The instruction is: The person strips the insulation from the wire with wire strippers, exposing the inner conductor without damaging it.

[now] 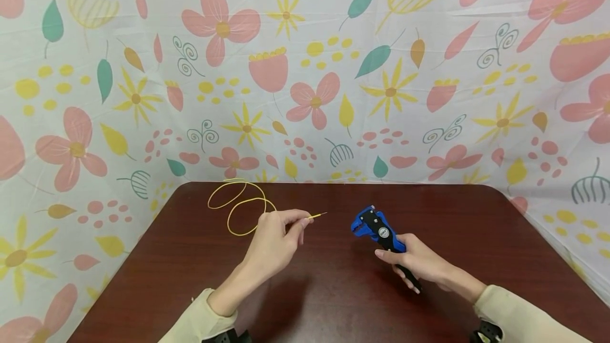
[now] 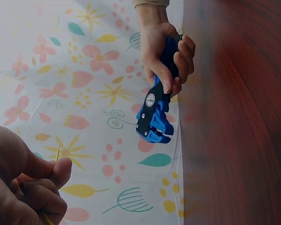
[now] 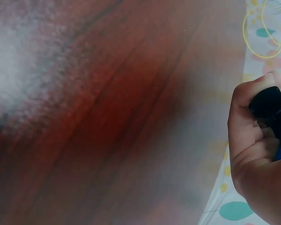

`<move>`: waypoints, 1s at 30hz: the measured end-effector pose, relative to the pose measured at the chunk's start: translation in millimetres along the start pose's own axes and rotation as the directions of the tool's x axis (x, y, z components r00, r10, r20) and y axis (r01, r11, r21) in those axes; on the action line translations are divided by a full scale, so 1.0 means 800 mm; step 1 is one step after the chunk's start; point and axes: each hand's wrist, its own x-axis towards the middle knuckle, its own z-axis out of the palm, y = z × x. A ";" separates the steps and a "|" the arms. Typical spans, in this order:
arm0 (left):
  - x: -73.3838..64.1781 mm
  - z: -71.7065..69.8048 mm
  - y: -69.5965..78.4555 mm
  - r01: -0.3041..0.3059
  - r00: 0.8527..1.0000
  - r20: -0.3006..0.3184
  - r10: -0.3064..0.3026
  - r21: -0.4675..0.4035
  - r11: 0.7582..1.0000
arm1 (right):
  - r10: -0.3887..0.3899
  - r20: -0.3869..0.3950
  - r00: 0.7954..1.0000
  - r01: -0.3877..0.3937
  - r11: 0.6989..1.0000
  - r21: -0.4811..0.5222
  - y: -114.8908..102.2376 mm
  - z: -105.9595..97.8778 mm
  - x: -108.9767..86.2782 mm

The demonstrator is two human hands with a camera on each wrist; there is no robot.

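Thumb and fingers of my left hand (image 1: 274, 240) pinch a yellow wire (image 1: 316, 216) close to one end. A thin bare tip (image 1: 324, 213) points right from the pinch, toward the tool. Behind this hand the rest of the wire hangs in loose loops. My right hand (image 1: 424, 261) grips a blue and black wire stripper (image 1: 384, 233) by its handles, head angled up and left. A gap separates the stripper's jaws from the wire tip. In the left wrist view the stripper's blue jaws (image 2: 161, 132) are apart, with nothing between them. The right wrist view shows its black handle end (image 3: 269, 103).
A dark red-brown wooden table (image 1: 333, 300) lies beneath both hands. Along its far edge hangs a white cloth (image 1: 305, 41) with pink, yellow and green flower prints, which also runs down both sides. Each wrist carries a black strap below a beige sleeve (image 1: 205, 314).
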 end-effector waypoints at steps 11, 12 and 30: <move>0.000 0.001 0.000 -0.005 1.000 0.001 0.005 -0.002 1.000 | 0.012 -0.004 1.000 -0.012 1.000 0.009 -0.004 -0.006 0.001; 0.000 0.001 0.000 -0.003 1.000 0.002 0.003 -0.002 1.000 | 0.010 -0.003 1.000 -0.010 1.000 0.010 -0.003 -0.006 0.000; -0.001 0.001 0.001 0.009 1.000 0.008 -0.009 0.002 1.000 | 0.002 -0.070 0.998 0.002 0.998 0.065 -0.007 -0.010 -0.004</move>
